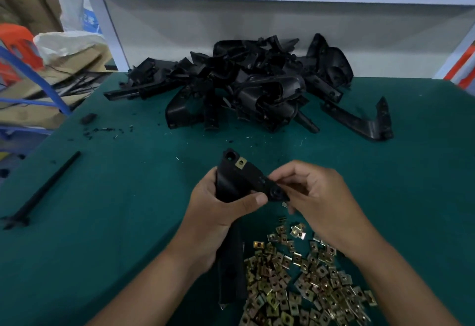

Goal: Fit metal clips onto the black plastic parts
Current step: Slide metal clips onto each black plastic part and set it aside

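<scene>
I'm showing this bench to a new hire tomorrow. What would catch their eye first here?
Probably the black plastic part held up at centre by the left hand and right hand, one brass-coloured clip already on its top edge. Next, the heap of loose metal clips on the green mat near the right forearm, and the tangled pile of black parts at the back.

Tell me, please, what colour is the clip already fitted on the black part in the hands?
The fitted clip is brassy yellow-gold; the head view, the only one, shows it.

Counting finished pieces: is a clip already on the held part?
On: a brass clip sits at the top of the black part.
</scene>
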`<state>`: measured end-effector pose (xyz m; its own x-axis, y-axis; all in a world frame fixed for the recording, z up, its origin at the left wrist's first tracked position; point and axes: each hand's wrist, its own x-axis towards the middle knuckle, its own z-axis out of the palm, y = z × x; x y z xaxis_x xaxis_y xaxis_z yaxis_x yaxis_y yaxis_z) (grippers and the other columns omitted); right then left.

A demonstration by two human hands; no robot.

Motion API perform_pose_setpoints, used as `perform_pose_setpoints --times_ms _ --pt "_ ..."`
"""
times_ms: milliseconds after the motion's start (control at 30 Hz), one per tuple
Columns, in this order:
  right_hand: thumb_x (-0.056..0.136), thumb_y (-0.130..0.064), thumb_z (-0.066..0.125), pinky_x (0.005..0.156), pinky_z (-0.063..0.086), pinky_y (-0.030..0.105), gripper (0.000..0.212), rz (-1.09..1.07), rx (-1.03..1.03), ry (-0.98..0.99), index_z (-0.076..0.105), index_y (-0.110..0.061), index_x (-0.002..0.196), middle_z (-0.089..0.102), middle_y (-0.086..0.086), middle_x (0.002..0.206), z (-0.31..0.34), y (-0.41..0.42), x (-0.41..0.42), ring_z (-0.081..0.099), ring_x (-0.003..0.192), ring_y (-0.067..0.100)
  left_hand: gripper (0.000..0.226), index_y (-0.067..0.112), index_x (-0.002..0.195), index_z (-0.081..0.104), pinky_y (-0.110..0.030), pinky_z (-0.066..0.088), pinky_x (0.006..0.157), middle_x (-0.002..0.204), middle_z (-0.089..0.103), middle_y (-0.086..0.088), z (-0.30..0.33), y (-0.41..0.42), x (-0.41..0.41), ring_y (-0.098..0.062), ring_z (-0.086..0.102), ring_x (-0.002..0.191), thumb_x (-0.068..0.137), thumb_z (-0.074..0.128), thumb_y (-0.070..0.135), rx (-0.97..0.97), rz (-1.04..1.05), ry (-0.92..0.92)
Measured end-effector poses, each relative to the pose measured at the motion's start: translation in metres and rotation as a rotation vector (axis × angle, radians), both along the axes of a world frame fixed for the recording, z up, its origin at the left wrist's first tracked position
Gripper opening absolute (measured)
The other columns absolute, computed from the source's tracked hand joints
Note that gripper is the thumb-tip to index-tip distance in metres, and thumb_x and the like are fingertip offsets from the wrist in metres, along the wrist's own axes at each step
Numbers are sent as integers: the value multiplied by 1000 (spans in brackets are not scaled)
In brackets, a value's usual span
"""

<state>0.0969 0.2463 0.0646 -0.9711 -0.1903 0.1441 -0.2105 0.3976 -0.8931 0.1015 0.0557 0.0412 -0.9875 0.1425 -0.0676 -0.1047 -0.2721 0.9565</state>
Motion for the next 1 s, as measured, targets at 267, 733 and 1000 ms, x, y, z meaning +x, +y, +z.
perform_pose_setpoints --times_ms 267,733,1000 --pt "89 -20 72 53 46 15 14 25 -44 -48 74 -33 88 74 -8 80 1 -2 3 59 56 1 42 14 98 70 -18 54 75 89 74 -6 1 -6 -5 -17 71 85 62 92 15 -34 -62 -1" --pt "83 -26 70 59 52 18 18 84 -414 -144 74 -22 100 79 4 99 32 8 -8 74 86 11 45 13 92 60 -19 45 50 74 57 2 3 -10 -4 -7 53 62 69 92 36 326 -247 76" --pt "84 -27 72 56 50 17 17 338 -386 -117 79 -20 98 77 2 85 71 -9 -15 71 79 6 39 14 98 67 -18 46 49 69 57 2 4 -14 -1 -6 54 59 73 90 33 388 -360 135"
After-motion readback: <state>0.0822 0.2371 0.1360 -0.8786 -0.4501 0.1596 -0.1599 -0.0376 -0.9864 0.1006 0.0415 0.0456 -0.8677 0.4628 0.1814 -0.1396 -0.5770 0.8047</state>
